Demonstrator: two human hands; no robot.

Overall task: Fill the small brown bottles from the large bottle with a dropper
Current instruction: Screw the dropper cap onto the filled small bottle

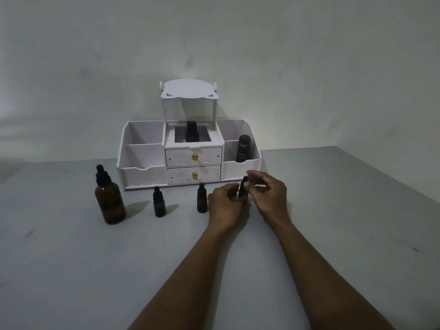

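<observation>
Filling not yet begun: left hand [223, 206] fingers grasp the rightmost small brown bottle [243, 192], right hand [269, 194] fingers pinch its cap; large bottle [110, 198], left, remains capped.

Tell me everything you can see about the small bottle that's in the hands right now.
The held small bottle is dark brown, glass-like, with a black dropper cap on top. It stands upright, rightmost of three small bottles, in front of the white organizer. The left hand wraps its body from the left; the right hand pinches the cap. Its base is hidden, so contact with the table can't be confirmed. Its fill level is too dark to judge.
</observation>
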